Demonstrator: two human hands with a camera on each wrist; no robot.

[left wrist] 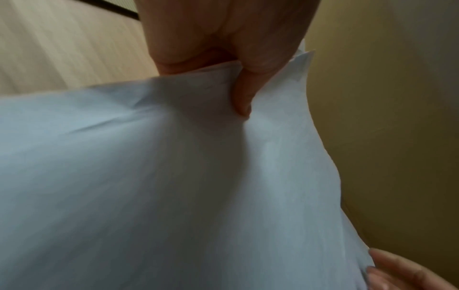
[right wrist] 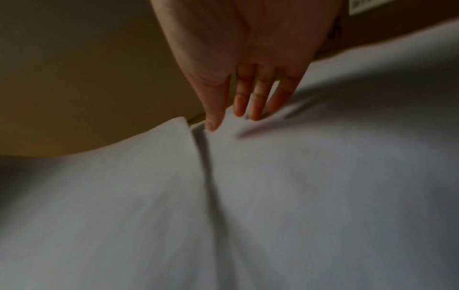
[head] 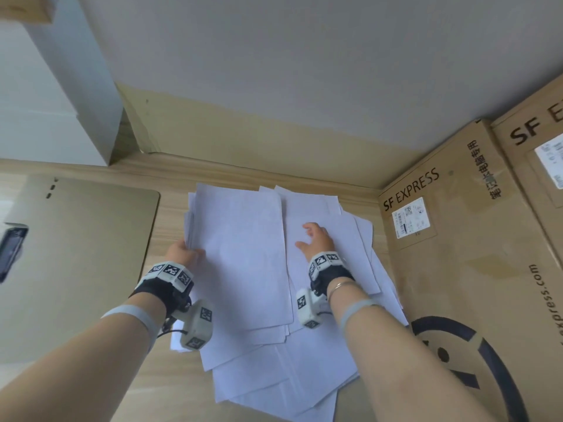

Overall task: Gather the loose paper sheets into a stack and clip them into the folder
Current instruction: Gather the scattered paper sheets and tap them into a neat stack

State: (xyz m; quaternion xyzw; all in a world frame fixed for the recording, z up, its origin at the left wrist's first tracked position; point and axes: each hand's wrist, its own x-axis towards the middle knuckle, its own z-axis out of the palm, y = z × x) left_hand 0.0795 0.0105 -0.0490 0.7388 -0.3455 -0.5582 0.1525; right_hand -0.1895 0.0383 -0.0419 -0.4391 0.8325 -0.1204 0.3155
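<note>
The loose paper sheets lie fanned in an untidy spread on the wooden tabletop, between the open folder on the left and the cardboard boxes on the right. Each sheet is thin, light and limp; the left wrist view shows the held paper sagging and creasing around the thumb. The sheets look smooth and will likely slide over one another, so a grip on one edge alone would let the lower ones slip out. The safest hold is probably along the long edges with both hands, squaring the pile by tapping it on the table before it goes to the folder's clip.

The left hand pinches a bundle of several sheets at its left edge, thumb on top and fingers beneath, lifting that edge slightly. The right hand lies flat with fingers straight and spread, pressing down on the sheets to the right and grasping nothing.

As for counts: there is one folder, lying open with one dark clip at its far-left side, and two cardboard boxes. The sheets cannot be counted exactly, since they overlap and the wrist views are blurred; at least ten distinct edges show in the head view, perhaps more beneath. Two hands are at work, each wrist wearing a marker-covered camera mount.
</note>
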